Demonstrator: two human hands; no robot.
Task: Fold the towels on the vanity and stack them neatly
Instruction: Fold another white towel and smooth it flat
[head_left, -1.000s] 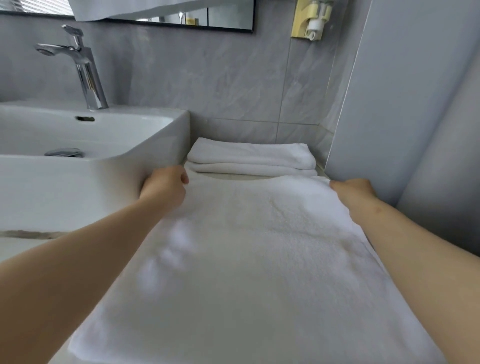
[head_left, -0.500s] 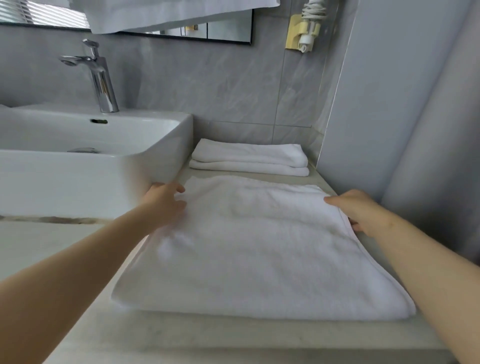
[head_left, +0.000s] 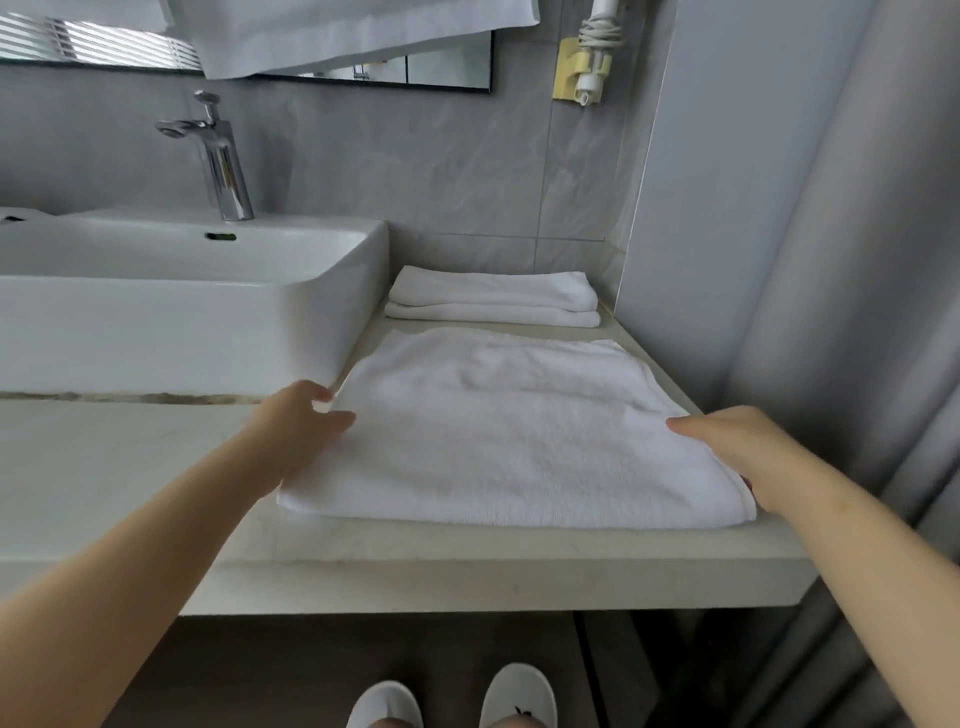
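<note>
While the right hand (head_left: 737, 452) pinches the folded towel (head_left: 519, 431) lying between both hands, the left hand (head_left: 296, 423) has its fingers (head_left: 322, 393) touching the opposite edge, grip unclear.

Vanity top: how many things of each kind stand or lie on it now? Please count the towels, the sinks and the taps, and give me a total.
Towels: 3 (large towel in front; upper small towel lying on lower small towel behind it)
Sinks: 1 (sink)
Taps: 1 (tap)
Total: 5
</note>
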